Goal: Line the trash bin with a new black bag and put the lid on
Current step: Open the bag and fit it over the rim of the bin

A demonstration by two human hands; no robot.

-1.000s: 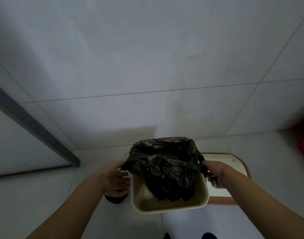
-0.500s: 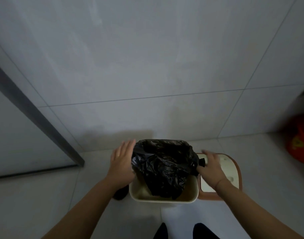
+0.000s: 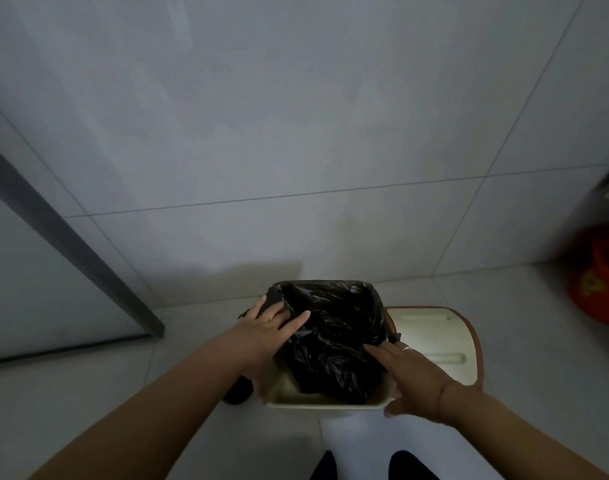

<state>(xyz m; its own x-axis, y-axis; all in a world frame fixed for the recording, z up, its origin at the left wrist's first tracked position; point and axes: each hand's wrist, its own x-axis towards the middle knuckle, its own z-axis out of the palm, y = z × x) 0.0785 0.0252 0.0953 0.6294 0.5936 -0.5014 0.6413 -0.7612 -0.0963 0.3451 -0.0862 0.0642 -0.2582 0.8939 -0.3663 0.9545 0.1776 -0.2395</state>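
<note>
Nearest me, the cream plastic trash bin stands on the tiled floor with its near rim bare, and both hands, gripping the film's edges a second ago, now lie flat and released: the left hand presses the crinkled black bag at the left rim, the right hand rests over the right edge. The glossy bag already wraps the far rim, so lining looks half done. Just right, the rounded, brown-edged lid lies on the floor; beyond, matte grey wall.
</note>
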